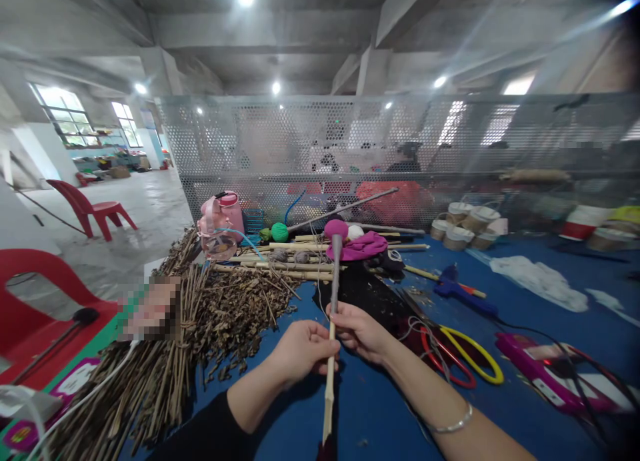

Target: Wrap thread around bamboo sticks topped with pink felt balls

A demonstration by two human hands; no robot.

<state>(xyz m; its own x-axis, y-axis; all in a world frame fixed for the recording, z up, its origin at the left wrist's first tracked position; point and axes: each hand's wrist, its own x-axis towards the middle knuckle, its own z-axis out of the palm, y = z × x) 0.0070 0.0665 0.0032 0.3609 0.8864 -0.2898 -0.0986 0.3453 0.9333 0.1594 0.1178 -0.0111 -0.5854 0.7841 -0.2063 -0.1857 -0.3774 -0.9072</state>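
Observation:
My left hand (301, 350) is closed around a thin bamboo stick (329, 388), holding it upright over the blue table (370, 414). The stick's upper part is wrapped in grey felt (335, 268). My right hand (359, 330) pinches the stick just above the left hand, at the lower end of the grey wrap. A silver bangle (453, 424) sits on my right wrist. A thin thread runs down near the stick.
A big heap of dry twigs (200, 328) lies to the left. Scissors with yellow and red handles (463, 358), a blue glue gun (463, 291), a pink tool (540, 368), felt balls (280, 232), bamboo sticks (290, 264) and tape rolls (467, 224) surround the hands. A perforated metal screen (400, 141) stands behind.

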